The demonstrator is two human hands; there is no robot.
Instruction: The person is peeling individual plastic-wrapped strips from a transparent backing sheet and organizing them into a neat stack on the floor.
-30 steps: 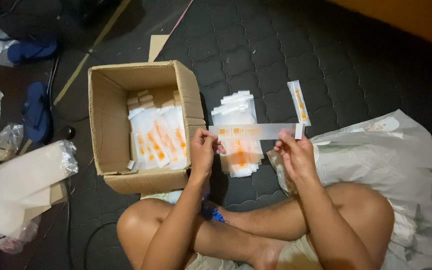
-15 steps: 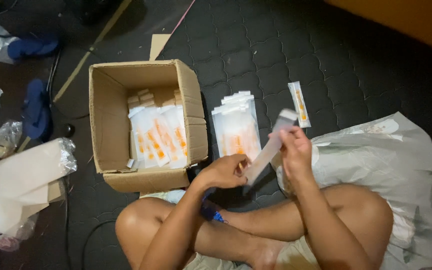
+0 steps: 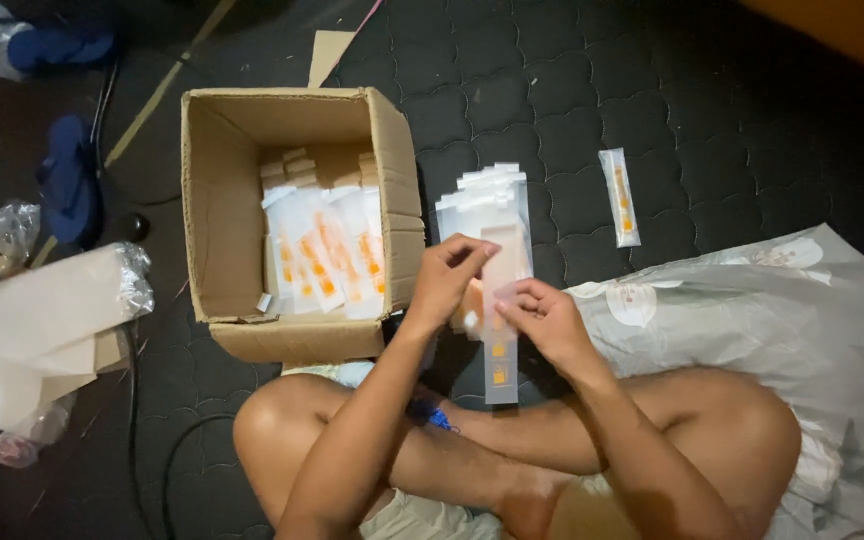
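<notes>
So, only the head view to go on. Half a second earlier the long clear packet point(image 3: 501, 318) sat tilted between the hands; now it hung upright in front of the person's crossed legs, orange marks showing low down. The left hand point(image 3: 444, 281) pinched its top edge, fingers closed on it, and the right hand point(image 3: 544, 322) gripped its right side. Behind it lay the stack of clear packets point(image 3: 487, 205), beside the cardboard box point(image 3: 214, 215). One single packet point(image 3: 620, 197) lay well apart.
</notes>
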